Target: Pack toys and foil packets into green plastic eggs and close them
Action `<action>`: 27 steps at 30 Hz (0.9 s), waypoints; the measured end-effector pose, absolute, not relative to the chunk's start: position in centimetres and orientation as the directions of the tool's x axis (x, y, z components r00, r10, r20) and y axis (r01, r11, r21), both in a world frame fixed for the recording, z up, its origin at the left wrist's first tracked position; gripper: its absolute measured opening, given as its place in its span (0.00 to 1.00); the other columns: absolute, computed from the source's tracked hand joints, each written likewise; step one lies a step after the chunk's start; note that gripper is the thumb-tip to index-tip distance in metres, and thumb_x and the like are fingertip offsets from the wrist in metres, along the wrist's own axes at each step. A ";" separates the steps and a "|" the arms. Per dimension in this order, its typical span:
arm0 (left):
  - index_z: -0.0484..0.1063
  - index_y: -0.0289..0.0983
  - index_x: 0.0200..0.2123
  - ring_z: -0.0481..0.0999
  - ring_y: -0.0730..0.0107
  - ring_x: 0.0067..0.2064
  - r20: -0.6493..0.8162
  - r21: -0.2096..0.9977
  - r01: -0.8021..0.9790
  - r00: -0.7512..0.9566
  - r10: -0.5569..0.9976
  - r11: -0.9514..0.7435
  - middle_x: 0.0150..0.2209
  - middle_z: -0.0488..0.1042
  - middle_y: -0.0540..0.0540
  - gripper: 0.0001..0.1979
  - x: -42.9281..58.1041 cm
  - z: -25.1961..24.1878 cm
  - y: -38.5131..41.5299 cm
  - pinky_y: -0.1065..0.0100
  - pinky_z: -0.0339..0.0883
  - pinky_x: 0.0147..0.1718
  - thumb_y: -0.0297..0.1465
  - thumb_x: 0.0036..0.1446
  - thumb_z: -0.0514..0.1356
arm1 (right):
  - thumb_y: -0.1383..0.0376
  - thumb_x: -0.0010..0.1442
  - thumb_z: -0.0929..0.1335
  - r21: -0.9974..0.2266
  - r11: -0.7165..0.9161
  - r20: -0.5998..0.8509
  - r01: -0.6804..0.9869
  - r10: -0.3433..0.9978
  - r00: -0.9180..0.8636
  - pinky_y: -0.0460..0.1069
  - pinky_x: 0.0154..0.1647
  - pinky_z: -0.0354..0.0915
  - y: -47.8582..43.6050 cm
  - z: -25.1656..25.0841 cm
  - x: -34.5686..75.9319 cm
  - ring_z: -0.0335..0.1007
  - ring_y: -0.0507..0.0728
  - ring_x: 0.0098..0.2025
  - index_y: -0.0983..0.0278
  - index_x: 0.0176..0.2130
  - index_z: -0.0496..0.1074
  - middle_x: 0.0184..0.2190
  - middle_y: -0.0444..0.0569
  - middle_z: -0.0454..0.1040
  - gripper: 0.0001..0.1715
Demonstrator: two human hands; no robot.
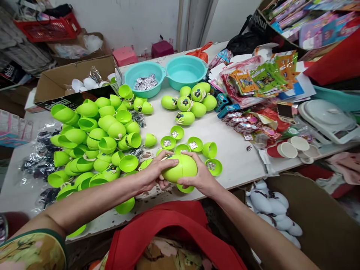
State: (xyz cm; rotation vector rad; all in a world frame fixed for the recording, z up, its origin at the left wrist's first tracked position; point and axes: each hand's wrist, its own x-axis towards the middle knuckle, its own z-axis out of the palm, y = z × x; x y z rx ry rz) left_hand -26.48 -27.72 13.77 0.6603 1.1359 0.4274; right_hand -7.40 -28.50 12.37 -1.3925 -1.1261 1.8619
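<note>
Apparently at closing: left hand (154,168) and right hand (201,176) grip a green egg (180,169) by the desk's (236,159) near edge. Next move likely calls for an even, aligned squeeze.

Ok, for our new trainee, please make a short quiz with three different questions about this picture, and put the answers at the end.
1. What do the left hand and the right hand hold together?
2. True or false: the pile of silver packets lies in the right-hand teal basin.
3. On the table, where is the large heap of green shells? A) right of the hands, B) left of the hands, C) between the hands.

Key
1. A green egg-shaped case.
2. False; it lies in the left-hand teal basin.
3. B.
</note>
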 end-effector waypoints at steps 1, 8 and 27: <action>0.60 0.43 0.54 0.66 0.79 0.13 -0.688 0.678 0.005 0.357 0.632 0.735 0.30 0.73 0.50 0.30 -26.3 13.7 -27.8 0.79 0.58 0.08 0.48 0.52 0.63 | 0.57 0.31 0.82 -0.862 -0.505 -0.496 0.043 0.821 -0.283 0.48 0.18 0.71 -28.7 12.4 -7.5 0.74 0.58 0.33 0.57 0.53 0.61 0.46 0.49 0.70 0.52; 0.60 0.43 0.57 0.72 0.73 0.16 -0.670 0.691 0.088 0.450 0.591 0.717 0.31 0.72 0.49 0.35 -25.5 11.9 -25.5 0.75 0.66 0.11 0.52 0.51 0.63 | 0.37 0.44 0.73 -0.650 -0.739 -0.666 -0.180 0.667 -0.334 0.50 0.21 0.74 -28.4 9.4 -6.7 0.78 0.59 0.28 0.59 0.52 0.61 0.39 0.52 0.76 0.46; 0.54 0.46 0.65 0.75 0.70 0.33 -0.374 0.926 0.183 0.331 0.866 0.330 0.56 0.68 0.40 0.39 -24.6 12.4 -23.1 0.72 0.69 0.23 0.48 0.54 0.62 | 0.48 0.40 0.78 -0.691 -0.608 -0.582 -0.391 0.789 -0.197 0.49 0.17 0.68 -25.9 6.8 -4.8 0.70 0.55 0.21 0.61 0.48 0.66 0.31 0.49 0.76 0.41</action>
